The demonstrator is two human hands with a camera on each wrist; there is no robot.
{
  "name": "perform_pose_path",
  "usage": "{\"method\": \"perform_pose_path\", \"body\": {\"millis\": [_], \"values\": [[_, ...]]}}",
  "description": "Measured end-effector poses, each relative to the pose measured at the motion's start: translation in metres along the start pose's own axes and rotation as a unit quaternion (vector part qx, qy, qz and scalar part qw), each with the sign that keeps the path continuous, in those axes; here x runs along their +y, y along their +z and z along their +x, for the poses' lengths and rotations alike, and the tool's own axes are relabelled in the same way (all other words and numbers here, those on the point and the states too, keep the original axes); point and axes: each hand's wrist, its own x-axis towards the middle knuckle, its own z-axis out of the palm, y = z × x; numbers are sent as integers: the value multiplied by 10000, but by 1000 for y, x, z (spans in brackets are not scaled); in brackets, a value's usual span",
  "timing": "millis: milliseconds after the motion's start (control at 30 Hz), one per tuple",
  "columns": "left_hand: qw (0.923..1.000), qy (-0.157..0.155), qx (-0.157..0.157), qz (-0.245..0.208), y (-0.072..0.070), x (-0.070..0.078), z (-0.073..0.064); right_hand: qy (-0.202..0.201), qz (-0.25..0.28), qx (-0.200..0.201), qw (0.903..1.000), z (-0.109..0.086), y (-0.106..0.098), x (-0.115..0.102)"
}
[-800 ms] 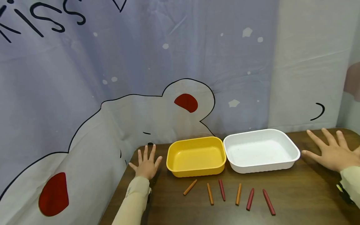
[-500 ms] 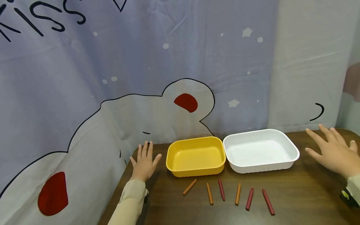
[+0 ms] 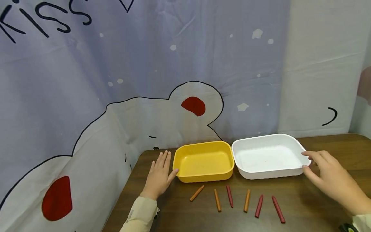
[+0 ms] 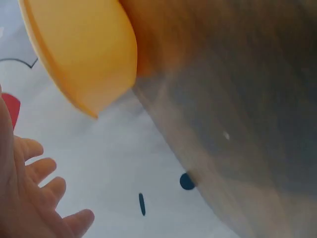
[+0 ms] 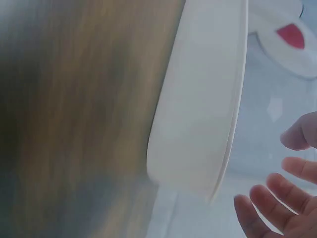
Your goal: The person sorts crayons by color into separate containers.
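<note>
My left hand (image 3: 157, 177), fingers fairly straight, is beside the left end of the yellow plastic tray (image 3: 204, 178). Its thumb tip overlaps the tray's corner in the head view; whether they touch I cannot tell. In the left wrist view the fingers (image 4: 42, 171) stay apart from the tray. My right hand (image 3: 333, 180) has come to the right end of the white plastic tray (image 3: 269, 174), thumb and fingers slightly bent about its corner. The right wrist view has its fingertips (image 5: 257, 193) a little away from the white tray (image 5: 193, 114). Both hands hold nothing.
In front of the trays, three orange crayons (image 3: 217, 200) and three dark red crayons (image 3: 278, 209) lie on the brown wooden table (image 3: 203, 222). The trays stand side by side near the back edge. A printed curtain (image 3: 203, 48) hangs behind the table.
Both hands have moved inward: the left hand rightward to the yellow tray, the right hand leftward to the white one. The right fingers are less spread. Trays and crayons have stayed in place.
</note>
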Motion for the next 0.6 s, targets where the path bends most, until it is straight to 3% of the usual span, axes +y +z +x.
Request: {"method": "perform_pose_path", "body": {"millis": [133,333,500,600], "values": [[9998,50,-185,61,6,7,-4,60,469,-30,9989,-8,12,-17],[9995,67,-318,12,13,13,-7,695,825,-722,9915,-17,24,-39],[9994,182,-280,-117,18,14,-9,1571,1045,-1747,9664,-21,27,-52],[9993,233,-241,-148,22,14,-10,1835,1138,-2216,9509,-22,29,-59]]}}
